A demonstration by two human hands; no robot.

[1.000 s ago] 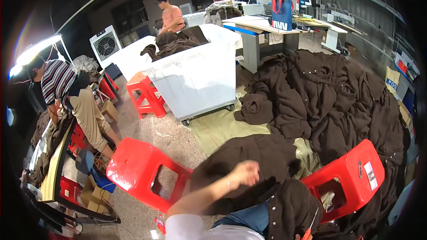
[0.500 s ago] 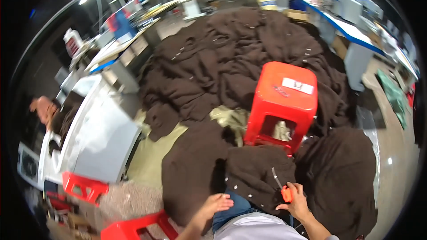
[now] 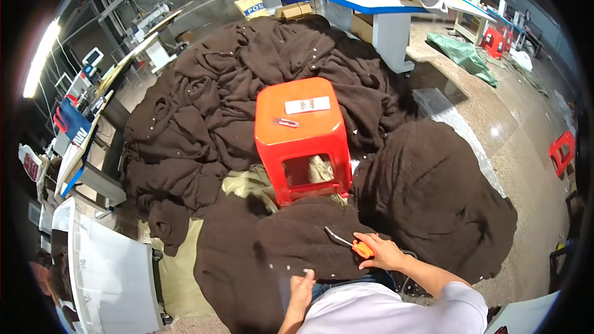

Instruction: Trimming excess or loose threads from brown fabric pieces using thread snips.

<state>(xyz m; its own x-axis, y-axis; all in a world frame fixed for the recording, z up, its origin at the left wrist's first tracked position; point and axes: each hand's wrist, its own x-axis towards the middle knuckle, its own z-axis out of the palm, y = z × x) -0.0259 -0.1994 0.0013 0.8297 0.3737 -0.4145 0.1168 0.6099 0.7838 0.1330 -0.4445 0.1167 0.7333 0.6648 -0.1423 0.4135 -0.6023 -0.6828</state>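
Note:
In my right hand (image 3: 383,252) is an orange air blow gun (image 3: 364,248) with a thin, bent metal nozzle that points up and left over the dark brown fabric piece (image 3: 303,229) on my lap. A dark hose shows by my right wrist. My left hand (image 3: 301,291) is at the near edge of this fabric, its fingers curled and the thumb up. Whatever lies between those fingers is too small to make out. Several small white spots dot the fabric close to it.
A red plastic stool (image 3: 303,130) stands ahead, with a small red-handled tool (image 3: 286,122) and a white label on its seat. Behind it spreads a big heap of brown garments (image 3: 204,80). A white bin (image 3: 111,272) is at left; blue-edged worktables (image 3: 359,1) stand farther back.
The view has swung to the right. My left hand has gone from outstretched to curled fingers. The blow gun stays in my right hand, its nozzle now slanting more to the left.

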